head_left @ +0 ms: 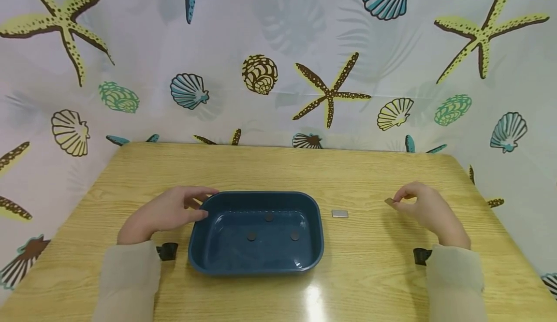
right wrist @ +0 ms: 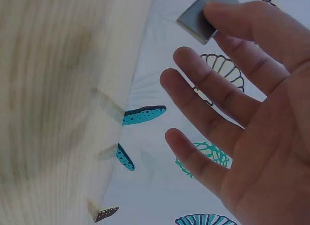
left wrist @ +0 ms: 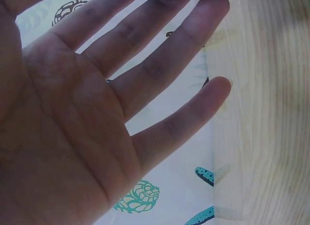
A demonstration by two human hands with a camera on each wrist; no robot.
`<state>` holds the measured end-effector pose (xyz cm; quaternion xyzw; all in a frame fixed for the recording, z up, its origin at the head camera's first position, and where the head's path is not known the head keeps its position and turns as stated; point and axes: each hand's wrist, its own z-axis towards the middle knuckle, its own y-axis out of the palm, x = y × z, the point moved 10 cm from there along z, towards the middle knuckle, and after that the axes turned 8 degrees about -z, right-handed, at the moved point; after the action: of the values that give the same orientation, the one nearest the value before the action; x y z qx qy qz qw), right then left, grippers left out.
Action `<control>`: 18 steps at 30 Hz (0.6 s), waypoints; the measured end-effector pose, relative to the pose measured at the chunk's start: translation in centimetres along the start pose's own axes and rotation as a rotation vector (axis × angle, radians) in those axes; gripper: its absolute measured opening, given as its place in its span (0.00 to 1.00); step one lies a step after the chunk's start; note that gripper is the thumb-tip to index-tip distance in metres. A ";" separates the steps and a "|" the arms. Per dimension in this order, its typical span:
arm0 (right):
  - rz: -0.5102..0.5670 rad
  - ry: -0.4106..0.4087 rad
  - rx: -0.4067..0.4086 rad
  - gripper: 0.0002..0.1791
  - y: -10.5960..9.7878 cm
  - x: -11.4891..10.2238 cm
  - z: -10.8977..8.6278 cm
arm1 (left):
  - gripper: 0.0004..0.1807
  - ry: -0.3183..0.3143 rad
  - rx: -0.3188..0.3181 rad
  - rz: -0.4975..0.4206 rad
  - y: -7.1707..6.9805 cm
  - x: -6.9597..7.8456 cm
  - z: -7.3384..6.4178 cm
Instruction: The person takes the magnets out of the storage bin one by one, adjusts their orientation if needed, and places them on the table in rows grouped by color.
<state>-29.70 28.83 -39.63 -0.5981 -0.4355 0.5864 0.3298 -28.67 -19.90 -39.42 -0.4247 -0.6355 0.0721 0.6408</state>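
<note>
My right hand (head_left: 428,211) is over the right side of the table, pinching a small flat metal rectangle (right wrist: 199,17) between thumb and forefinger. Its other fingers spread loosely in the right wrist view. Between that hand and the blue tray (head_left: 256,270) lies a similar silvery rectangle (head_left: 340,213), flat on the wood. At the tray's upper left corner, my left hand (head_left: 167,211) has its fingertips right at the rim. The left wrist view shows that palm with fingers extended and apart. Inside the tray lie three dark round discs, one a grey disc (head_left: 295,235) at the right.
A pale wooden table (head_left: 365,283) carries everything. Behind it and at both sides hangs a white cloth (head_left: 278,27) printed with starfish and shells. Black straps with small dark devices (head_left: 168,251) show at the wrists.
</note>
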 end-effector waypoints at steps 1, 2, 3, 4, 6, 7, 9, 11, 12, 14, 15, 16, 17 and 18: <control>-0.009 -0.004 -0.010 0.08 0.2 0.0 0.1 | 0.30 -0.001 -0.001 -0.001 0.0 0.0 0.0; -0.018 -0.009 -0.018 0.08 0.4 -0.1 0.1 | 0.30 0.001 -0.001 -0.001 0.0 0.1 0.0; -0.025 -0.014 -0.026 0.07 0.6 -0.1 0.2 | 0.30 0.003 -0.002 0.000 0.0 0.1 0.0; -0.032 -0.018 -0.034 0.06 0.8 -0.2 0.3 | 0.30 0.002 -0.002 0.000 0.0 0.1 0.0; -0.046 -0.029 -0.044 0.04 1.2 -0.3 0.4 | 0.30 0.000 -0.002 -0.003 0.0 0.0 0.0; -0.050 -0.030 -0.048 0.04 1.3 -0.4 0.4 | 0.30 0.000 -0.002 -0.004 0.0 0.0 0.0; -0.053 -0.031 -0.060 0.03 1.7 -0.5 0.5 | 0.30 -0.004 -0.001 -0.004 0.0 -0.1 0.0; -0.060 -0.039 -0.065 0.03 2.0 -0.7 0.7 | 0.30 -0.007 0.001 -0.005 0.0 -0.1 -0.1; -0.062 -0.039 -0.069 0.02 2.2 -0.7 0.8 | 0.30 -0.006 0.000 -0.003 0.0 -0.1 -0.1; -0.070 -0.048 -0.073 0.02 2.5 -0.9 0.9 | 0.30 -0.009 -0.001 0.000 0.0 -0.1 -0.1; -0.073 -0.054 -0.072 0.02 2.7 -1.0 1.0 | 0.30 -0.011 -0.001 0.001 0.0 -0.1 -0.1; -0.076 -0.058 -0.074 0.02 2.9 -1.1 1.1 | 0.30 -0.010 -0.003 0.002 0.0 -0.1 -0.1; -0.081 -0.061 -0.076 0.02 3.0 -1.1 1.1 | 0.30 -0.008 -0.004 0.003 0.1 -0.1 -0.1; -0.081 -0.065 -0.078 0.02 3.1 -1.2 1.2 | 0.30 -0.009 -0.005 0.003 0.1 0.0 -0.1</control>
<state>-30.36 26.31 -42.07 -0.5730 -0.4923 0.5745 0.3151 -28.57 -19.92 -39.47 -0.4269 -0.6378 0.0731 0.6369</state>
